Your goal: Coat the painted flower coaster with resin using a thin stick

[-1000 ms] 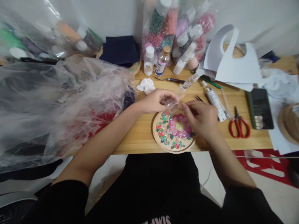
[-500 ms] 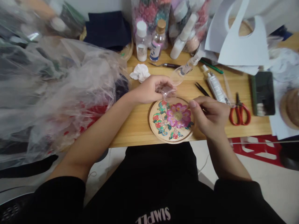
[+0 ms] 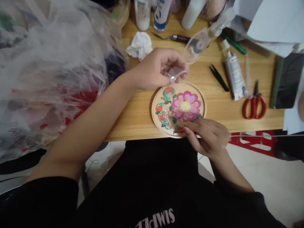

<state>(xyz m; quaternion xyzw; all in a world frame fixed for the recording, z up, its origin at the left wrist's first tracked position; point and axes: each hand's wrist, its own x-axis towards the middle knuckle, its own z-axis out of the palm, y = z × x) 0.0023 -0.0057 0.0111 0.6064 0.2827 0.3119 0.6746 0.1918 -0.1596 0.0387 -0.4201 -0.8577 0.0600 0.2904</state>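
Note:
A round wooden plaque (image 3: pixel 155 123) lies near the table's front edge. On it are a pink flower (image 3: pixel 186 106) with a yellow centre and several red-and-green motifs with gold outlines. Behind the plaque's far rim, my left hand (image 3: pixel 163 68) has its fingers curled round a clear curved plastic piece (image 3: pixel 175 74). My right hand (image 3: pixel 207 136) is over the near right part of the plaque. Its thumb and forefinger are pinched together by a small red motif (image 3: pixel 179 129) at the near rim; what lies between the fingertips is too small to make out.
Behind my hands are crumpled tissue (image 3: pixel 140 46), a dark-handled tool (image 3: pixel 181 38), a clear shallow dish (image 3: pixel 193 52) and bottles (image 3: pixel 142 15). Black tweezers (image 3: pixel 218 77), a white tube (image 3: pixel 235 74), red-handled snips (image 3: pixel 254 106) and a phone (image 3: pixel 288 82) lie right. Plastic bags (image 3: pixel 59 63) crowd the left.
My right hand has moved from the plaque's right rim down to its near edge. My left hand still holds the clear piece. The view has tilted down and come closer.

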